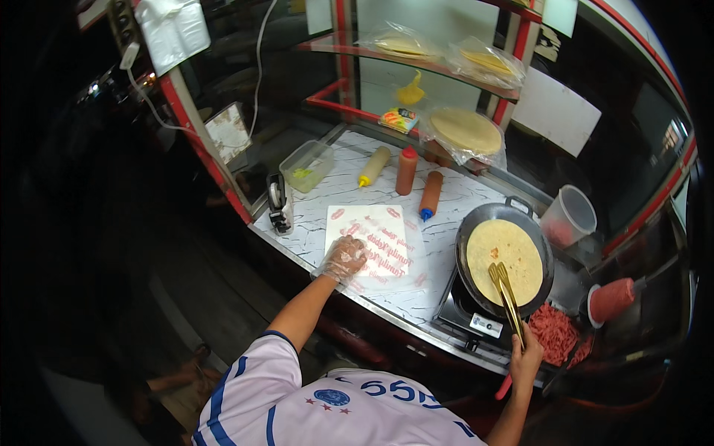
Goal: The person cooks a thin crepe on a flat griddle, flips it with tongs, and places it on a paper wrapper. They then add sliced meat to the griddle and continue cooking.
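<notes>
My left hand (pixel 345 257), in a clear plastic glove, rests with curled fingers on printed wrapping paper (pixel 379 223) on the marble-patterned counter. Whether it pinches a sheet cannot be told. My right hand (pixel 525 354) is bare and closed around gold metal tongs (pixel 510 301). The tongs' tips touch or hover over a flatbread (pixel 505 251) lying flat in a dark round pan (pixel 464 245). Beneath the pan is a portable stove (pixel 460 306). Reddish shredded meat (pixel 555 334) lies just beyond my right hand, near a cone of meat (pixel 612 301).
Behind the paper are a yellow-tipped bottle (pixel 375 166), a red bottle (pixel 407 171) and a blue-tipped bottle (pixel 431 195). A tape dispenser (pixel 278 203) and plastic tub (pixel 308 167) stand left; a clear container (pixel 569 217) stands right. Bagged flatbreads (pixel 466 131) sit behind. Another person's arm (pixel 173 382) shows lower left.
</notes>
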{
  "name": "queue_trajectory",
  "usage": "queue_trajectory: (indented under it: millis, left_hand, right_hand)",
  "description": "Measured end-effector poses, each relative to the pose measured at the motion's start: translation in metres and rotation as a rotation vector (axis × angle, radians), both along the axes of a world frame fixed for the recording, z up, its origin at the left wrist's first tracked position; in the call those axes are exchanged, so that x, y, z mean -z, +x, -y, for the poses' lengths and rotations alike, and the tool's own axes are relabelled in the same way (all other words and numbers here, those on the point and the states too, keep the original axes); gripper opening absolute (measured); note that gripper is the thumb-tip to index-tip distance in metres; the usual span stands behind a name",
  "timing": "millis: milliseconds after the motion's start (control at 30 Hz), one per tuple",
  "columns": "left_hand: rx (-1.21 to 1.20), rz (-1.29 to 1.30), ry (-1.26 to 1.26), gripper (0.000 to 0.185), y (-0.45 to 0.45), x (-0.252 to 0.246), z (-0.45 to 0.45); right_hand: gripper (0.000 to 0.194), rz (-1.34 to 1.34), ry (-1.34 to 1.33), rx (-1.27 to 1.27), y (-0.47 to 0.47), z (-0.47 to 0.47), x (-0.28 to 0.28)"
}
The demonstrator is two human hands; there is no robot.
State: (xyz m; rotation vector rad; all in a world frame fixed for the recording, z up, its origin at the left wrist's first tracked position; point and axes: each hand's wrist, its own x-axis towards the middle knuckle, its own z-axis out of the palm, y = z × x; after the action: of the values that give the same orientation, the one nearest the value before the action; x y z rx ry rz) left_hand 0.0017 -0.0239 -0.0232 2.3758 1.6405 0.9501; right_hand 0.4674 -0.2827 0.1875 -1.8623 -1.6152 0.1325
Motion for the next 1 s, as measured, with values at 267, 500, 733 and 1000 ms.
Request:
queue_trajectory:
  millis: [267,500,733,1000]
  left_hand:
    - [-0.001,-0.076,0.209,0.022,-0.003,0.015,-0.011]
    - [0.029,-0.040,-0.014,0.020,-0.006,-0.011,-0.004]
    - [0.011,-0.055,-0.036,0.024,-0.003,-0.017,0.003]
    - [-0.036,-0.178,-0.077,0.026,0.000,-0.023,0.003]
  right_hand:
    - [0.036,-0.143,-0.093,0.325,0.013,0.022,-0.028]
    - [0.039,0.043,-0.159,0.199,-0.044,-0.006,-0.006]
    - [0.033,-0.007,-0.053,0.356,0.010,0.011,-0.024]
    - [0.037,-0.002,-0.100,0.073,0.014,0.013,-0.015]
